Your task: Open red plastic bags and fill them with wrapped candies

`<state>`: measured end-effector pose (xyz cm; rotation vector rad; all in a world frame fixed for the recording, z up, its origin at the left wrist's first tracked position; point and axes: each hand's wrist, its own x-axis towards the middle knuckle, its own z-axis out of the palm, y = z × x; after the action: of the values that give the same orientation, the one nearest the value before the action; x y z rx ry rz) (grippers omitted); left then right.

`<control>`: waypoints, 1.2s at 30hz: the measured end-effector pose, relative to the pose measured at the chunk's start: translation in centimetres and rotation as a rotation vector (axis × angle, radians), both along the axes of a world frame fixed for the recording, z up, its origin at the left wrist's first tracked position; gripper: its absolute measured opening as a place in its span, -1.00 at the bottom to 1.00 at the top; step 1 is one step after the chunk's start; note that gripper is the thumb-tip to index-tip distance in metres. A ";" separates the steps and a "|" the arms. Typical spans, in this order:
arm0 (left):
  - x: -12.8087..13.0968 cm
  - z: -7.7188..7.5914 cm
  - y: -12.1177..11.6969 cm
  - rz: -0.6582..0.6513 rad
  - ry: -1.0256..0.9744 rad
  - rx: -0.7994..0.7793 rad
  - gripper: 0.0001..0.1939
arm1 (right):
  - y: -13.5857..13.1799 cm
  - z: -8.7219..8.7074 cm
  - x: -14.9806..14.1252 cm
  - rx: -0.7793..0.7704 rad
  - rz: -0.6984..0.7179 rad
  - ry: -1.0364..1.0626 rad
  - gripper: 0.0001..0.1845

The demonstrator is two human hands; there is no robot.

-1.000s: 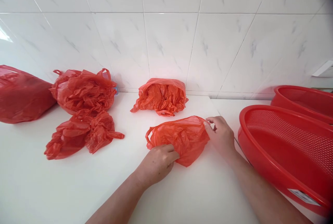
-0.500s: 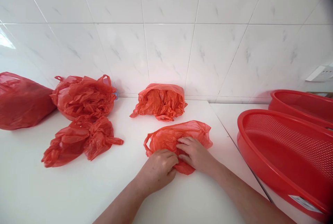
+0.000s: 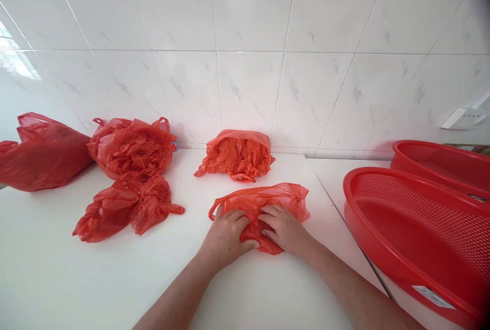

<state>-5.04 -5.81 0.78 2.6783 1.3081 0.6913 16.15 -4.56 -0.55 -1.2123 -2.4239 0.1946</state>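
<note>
A thin red plastic bag (image 3: 264,197) with a loop handle at its left lies crumpled on the white table under both hands. My left hand (image 3: 226,235) rests on its left part, fingers spread and the thumb stretched along the near edge. On its middle and right part lies my right hand (image 3: 285,229), fingers apart and pressing on the plastic. Just behind, by the wall, sits a second red bag (image 3: 239,155), its mouth facing me and full of crumpled red plastic.
To the left are a knotted red bag (image 3: 128,205), a stuffed red bag (image 3: 133,146) and a large full red bag (image 3: 49,154). Two red mesh baskets (image 3: 360,187) stand on the right. A tiled wall (image 3: 248,95) with a white socket (image 3: 463,118) runs behind.
My left hand has opened from a curled grip and spread out to the left over the bag. My right hand stays nearly in place. The view has tilted up slightly.
</note>
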 end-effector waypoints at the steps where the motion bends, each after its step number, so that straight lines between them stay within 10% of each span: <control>1: 0.0 0.2 -0.1 -0.016 -0.007 0.022 -0.64 | 0.0 0.0 0.0 0.005 0.002 0.001 -0.69; 8: 0.6 0.9 -0.9 -0.158 -0.055 0.087 -0.69 | -0.3 -0.3 0.1 0.051 0.009 0.024 -0.68; 36: -0.7 -0.1 0.1 0.117 -0.071 0.093 -0.71 | -1.6 0.0 -0.8 0.302 -0.250 -0.026 -0.62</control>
<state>-5.78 -5.68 0.71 2.6373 1.4592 0.8724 15.37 -6.14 -0.55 -1.3625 -2.1953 -0.2533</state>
